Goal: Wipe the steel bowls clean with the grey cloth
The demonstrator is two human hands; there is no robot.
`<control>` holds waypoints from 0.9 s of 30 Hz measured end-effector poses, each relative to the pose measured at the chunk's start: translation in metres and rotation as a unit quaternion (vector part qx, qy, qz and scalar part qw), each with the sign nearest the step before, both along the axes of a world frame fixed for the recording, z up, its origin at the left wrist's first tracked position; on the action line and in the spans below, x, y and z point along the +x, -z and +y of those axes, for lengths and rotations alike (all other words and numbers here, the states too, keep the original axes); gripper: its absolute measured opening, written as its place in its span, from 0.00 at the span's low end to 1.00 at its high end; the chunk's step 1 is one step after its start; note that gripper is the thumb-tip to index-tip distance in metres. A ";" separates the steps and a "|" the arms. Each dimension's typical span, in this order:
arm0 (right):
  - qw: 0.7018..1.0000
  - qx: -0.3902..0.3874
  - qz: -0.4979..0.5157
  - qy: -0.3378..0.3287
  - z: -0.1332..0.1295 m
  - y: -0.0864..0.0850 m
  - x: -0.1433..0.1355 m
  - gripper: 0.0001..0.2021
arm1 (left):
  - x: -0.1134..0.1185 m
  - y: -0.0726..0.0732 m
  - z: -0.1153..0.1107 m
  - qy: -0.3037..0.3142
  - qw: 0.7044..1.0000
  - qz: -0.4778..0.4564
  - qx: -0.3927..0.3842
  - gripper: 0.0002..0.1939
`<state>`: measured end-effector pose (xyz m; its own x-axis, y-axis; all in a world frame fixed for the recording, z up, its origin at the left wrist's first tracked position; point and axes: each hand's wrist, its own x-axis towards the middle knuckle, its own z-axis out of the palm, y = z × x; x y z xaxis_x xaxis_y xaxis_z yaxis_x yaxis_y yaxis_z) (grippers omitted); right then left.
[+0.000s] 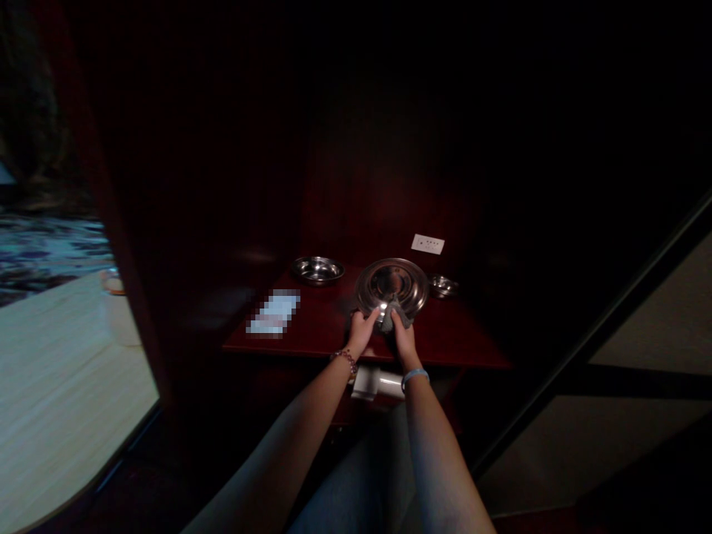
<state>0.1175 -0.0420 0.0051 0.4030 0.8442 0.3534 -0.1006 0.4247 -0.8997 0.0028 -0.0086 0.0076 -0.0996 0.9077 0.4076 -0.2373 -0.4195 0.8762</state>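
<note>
Setting: a dark red wooden table (334, 334) in a dim panelled alcove; light falls only on the tabletop and the forearms.
Steel plate: the large round steel plate (391, 287) stands tilted, its face toward the camera and its far rim raised, at the centre of the table; the tilt appears to expose the near rim to both hands.
Left hand: the left hand (364, 328) clasps the plate's near rim at about 7 o'clock, fingers curled over the edge, apparently propping the plate so it does not lie flat; a beaded bracelet (348, 359) circles the wrist.
Right hand: the right hand (403, 335) is closed on a grey cloth (401, 314) pressed to the rim at about 6 o'clock, touching the metal; a pale wristband (414, 375) sits below it.
Steel dish: a shallower steel dish (317, 269) lies flat at 10 o'clock of the plate, well apart.
Small bowl: a small steel bowl (443, 285) lies at 3 o'clock, just beside the plate's rim.
Wall socket: a white socket plate (428, 243) is fixed to the back panel at 1 o'clock.
Paper: a pale blurred sheet (274, 313) lies at 9 o'clock, near the left edge.
White fitting: a white object (374, 383) shows under the table's front edge; its nature cannot be told.
</note>
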 end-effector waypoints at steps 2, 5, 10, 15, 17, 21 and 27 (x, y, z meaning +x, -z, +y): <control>1.000 0.002 0.005 0.002 -0.001 -0.001 -0.001 0.26 | -0.001 0.001 0.001 -0.011 1.000 0.002 0.013 0.17; 1.000 0.007 0.004 0.000 -0.002 -0.002 -0.002 0.26 | -0.001 0.001 0.002 -0.021 1.000 0.018 0.015 0.17; 1.000 0.015 -0.009 0.011 -0.001 -0.001 0.000 0.24 | -0.001 0.002 0.001 -0.045 0.998 0.049 -0.004 0.15; 1.000 0.013 -0.008 0.017 0.000 0.000 0.002 0.23 | 0.000 0.003 0.001 -0.032 0.998 0.053 -0.011 0.14; 1.000 0.013 -0.006 0.014 0.000 0.000 0.003 0.23 | 0.001 0.003 0.000 -0.013 0.998 0.063 -0.012 0.15; 1.000 0.012 0.000 0.007 0.000 0.000 0.003 0.24 | 0.001 0.001 -0.003 0.027 0.997 0.072 0.005 0.15; 1.000 0.006 -0.009 0.009 0.002 0.003 0.005 0.24 | 0.000 -0.004 -0.008 0.027 0.997 0.069 0.007 0.10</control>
